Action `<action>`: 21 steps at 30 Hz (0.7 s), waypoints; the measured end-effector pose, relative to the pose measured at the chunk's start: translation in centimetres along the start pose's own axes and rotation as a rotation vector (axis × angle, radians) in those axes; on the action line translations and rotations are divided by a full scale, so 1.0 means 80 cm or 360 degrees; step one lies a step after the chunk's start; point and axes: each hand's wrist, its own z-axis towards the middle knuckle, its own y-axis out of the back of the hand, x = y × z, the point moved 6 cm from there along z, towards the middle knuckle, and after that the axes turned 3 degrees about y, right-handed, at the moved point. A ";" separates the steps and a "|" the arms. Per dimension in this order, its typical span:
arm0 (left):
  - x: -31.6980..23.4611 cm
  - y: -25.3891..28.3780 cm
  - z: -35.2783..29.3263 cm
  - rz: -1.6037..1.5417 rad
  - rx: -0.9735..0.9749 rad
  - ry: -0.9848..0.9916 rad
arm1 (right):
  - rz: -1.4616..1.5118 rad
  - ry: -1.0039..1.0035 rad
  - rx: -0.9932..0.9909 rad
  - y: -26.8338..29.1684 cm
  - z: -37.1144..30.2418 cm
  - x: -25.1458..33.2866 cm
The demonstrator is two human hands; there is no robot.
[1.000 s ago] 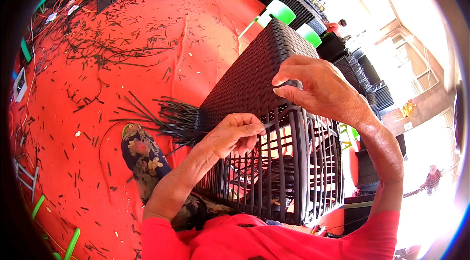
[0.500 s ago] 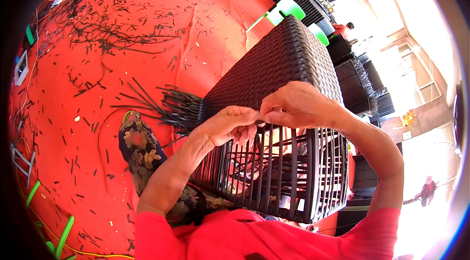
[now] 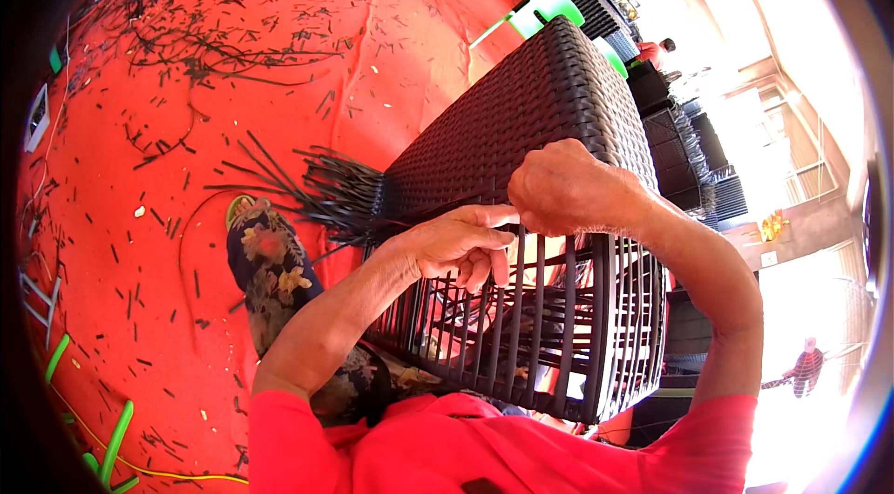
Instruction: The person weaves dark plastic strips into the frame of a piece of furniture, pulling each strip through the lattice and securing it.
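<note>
And there, your right hand (image 3: 566,189) curled over the weave's edge, its fingertips hidden, so its grip couldn't be told; your left hand (image 3: 463,244) hung half-spread just beside it. The half-woven black wicker frame (image 3: 507,126) leaned before you, probably tilted to bring that edge within reach.

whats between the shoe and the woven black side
In the head view, a fanned bundle of loose black strips lies between the shoe and the woven black side, over the red floor.
</note>
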 end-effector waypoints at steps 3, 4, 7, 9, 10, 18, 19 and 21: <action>0.004 0.003 0.005 -0.0074 0.0049 -0.0036 | 0.0172 -0.0102 0.0040 0.003 -0.007 -0.004; 0.007 0.010 0.006 -0.0075 0.0012 -0.0056 | 0.0232 -0.0080 -0.0040 0.005 -0.008 -0.004; 0.004 0.022 0.004 -0.0041 -0.0076 -0.0112 | 0.0372 0.0038 -0.0325 0.006 -0.014 -0.009; -0.005 0.020 -0.003 -0.0069 -0.0181 -0.0139 | 0.0404 0.0183 -0.0565 0.006 -0.015 -0.012; -0.004 0.022 -0.003 -0.0088 -0.0223 -0.0156 | 0.0336 0.0162 -0.0452 0.001 -0.011 -0.011; 0.003 0.057 -0.025 0.0222 -0.0608 -0.0126 | 0.0303 0.0038 -0.0228 -0.002 0.020 -0.013; 0.002 0.047 -0.025 0.0186 -0.0611 -0.0227 | 0.0306 0.0027 -0.0255 -0.002 0.023 -0.016; -0.006 0.030 -0.025 0.0281 -0.0602 -0.0346 | 0.0360 0.0000 -0.0283 0.002 0.027 -0.021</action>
